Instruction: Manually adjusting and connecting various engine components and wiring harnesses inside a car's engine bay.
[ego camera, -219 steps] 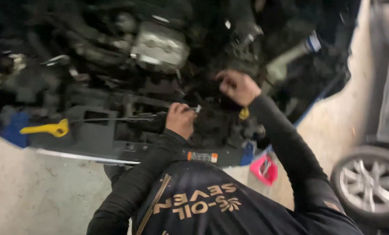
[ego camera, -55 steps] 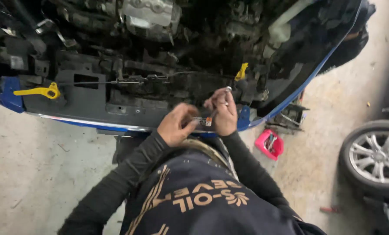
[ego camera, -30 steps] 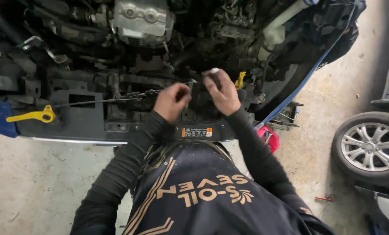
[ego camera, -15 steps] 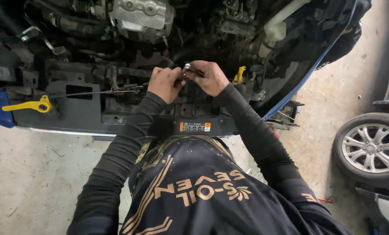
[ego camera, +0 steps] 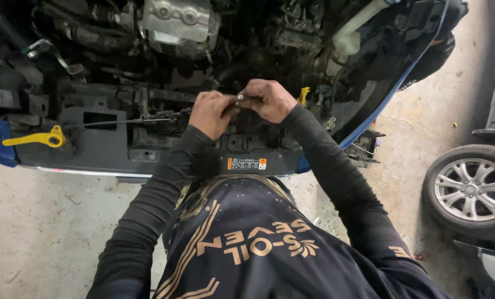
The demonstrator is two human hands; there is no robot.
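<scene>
Hands meet over the black front panel (ego camera: 148,147): left hand (ego camera: 210,113) and right hand (ego camera: 269,99) pinch a small metal tool (ego camera: 240,98) between them, lying left-right, equally near both.

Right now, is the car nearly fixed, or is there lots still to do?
Lots, I'd guess. Done: the front cover is off, so the engine shows bare. In hand: the left hand and right hand meet over a small metal part at the black front panel. Left: the yellow handle lies loose, and nothing is put back on.
</scene>
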